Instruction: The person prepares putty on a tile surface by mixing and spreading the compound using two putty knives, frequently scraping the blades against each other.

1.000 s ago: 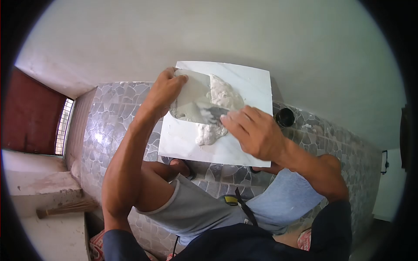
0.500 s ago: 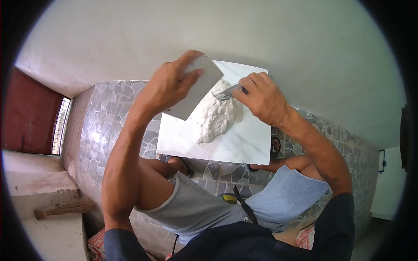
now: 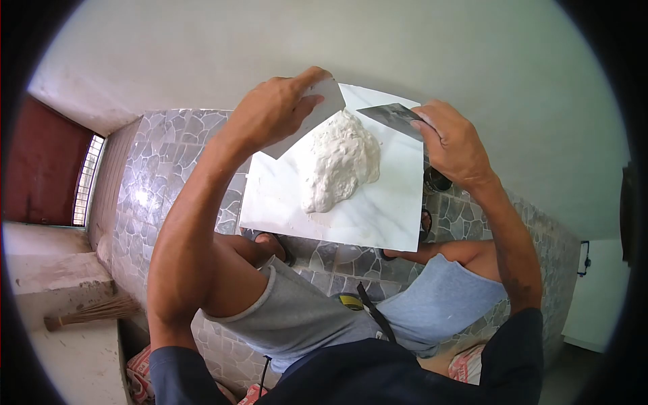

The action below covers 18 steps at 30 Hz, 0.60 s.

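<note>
A lumpy mound of white, putty-like paste (image 3: 341, 162) lies on a white marbled board (image 3: 391, 219) between my legs. My left hand (image 3: 277, 108) is closed on the edge of a flat grey plate (image 3: 312, 123), tilted over the board's left side near the top of the mound. In my right hand (image 3: 455, 142) is a putty knife (image 3: 391, 117), gripped over the board's upper right corner. Its broad dark blade points left, apart from the paste, and its handle is mostly hidden by my fingers.
A plain wall (image 3: 378, 47) rises behind the board. Below is a stone-patterned tiled floor (image 3: 169, 145). A stick broom (image 3: 94, 312) rests on a ledge at the left. A dark round container (image 3: 437, 179) stands beside the board's right edge. Red-and-white sacks (image 3: 467, 366) lie by my seat.
My right hand has drawn the putty knife up and right, off the paste. My left hand and plate have shifted slightly up, and the plate appears more steeply tilted.
</note>
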Available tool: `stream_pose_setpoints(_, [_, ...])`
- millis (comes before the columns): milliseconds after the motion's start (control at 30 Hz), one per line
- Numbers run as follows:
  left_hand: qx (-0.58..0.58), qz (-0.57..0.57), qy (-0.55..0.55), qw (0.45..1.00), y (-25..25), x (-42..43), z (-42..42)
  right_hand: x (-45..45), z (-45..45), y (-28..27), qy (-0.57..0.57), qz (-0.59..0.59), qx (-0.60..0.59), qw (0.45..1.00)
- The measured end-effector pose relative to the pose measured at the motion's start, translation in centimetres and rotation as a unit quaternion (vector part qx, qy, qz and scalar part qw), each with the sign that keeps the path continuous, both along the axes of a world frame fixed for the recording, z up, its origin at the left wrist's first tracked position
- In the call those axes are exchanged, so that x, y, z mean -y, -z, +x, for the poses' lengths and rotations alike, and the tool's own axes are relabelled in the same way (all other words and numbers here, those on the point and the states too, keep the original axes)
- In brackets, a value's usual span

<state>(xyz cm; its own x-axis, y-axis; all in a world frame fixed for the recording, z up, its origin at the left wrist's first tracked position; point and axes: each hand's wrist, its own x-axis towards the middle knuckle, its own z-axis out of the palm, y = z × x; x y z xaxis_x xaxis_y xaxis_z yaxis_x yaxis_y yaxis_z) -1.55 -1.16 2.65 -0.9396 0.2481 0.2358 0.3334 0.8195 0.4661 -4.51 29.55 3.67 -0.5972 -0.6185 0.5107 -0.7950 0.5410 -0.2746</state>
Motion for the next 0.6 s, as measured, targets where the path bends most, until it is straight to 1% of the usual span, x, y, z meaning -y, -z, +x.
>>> stream_pose_setpoints(100, [-0.050, 0.020, -0.016, 0.998, 0.2, 0.5, -0.1, -0.4, 0.8, -0.4, 0.044, 0.034, 0.091, 0.994])
stream_pose_setpoints(133, [-0.038, 0.040, -0.035, 0.998, 0.1, 0.7, -0.1, -0.2, 1.4, -0.2, 0.079, 0.009, 0.170, 0.982])
stream_pose_setpoints(200, [-0.006, 0.082, -0.075, 0.994, -0.3, 1.3, 0.2, 0.0, 3.2, 0.3, 0.149, -0.034, 0.330, 0.932])
stream_pose_setpoints(300, [-0.052, 0.123, -0.101, 0.986, 0.3, 2.1, 0.2, -1.1, 6.0, 2.5, 0.205, -0.007, 0.476, 0.855])
stream_pose_setpoints(333, [-0.052, 0.116, -0.118, 0.985, 0.4, 2.1, 0.4, -1.8, 7.1, 4.8, 0.186, -0.096, 0.532, 0.820])
stream_pose_setpoints(367, [-0.051, 0.119, -0.116, 0.985, 0.5, 2.2, 0.6, -2.7, 8.4, 8.1, 0.166, -0.184, 0.583, 0.774])
stream_pose_setpoints(400, [-0.049, 0.123, -0.113, 0.985, 0.7, 2.4, 0.7, -3.3, 9.8, 9.8, 0.145, -0.269, 0.627, 0.717])
stream_pose_setpoints(500, [-0.053, 0.123, -0.095, 0.986, 0.8, 2.6, 1.1, -0.9, 14.2, 9.6, 0.182, -0.387, 0.711, 0.558])
stream_pose_setpoints(600, [-0.067, 0.110, -0.092, 0.987, 1.1, 2.8, 1.3, 1.0, 17.2, 10.7, 0.188, -0.411, 0.749, 0.485])
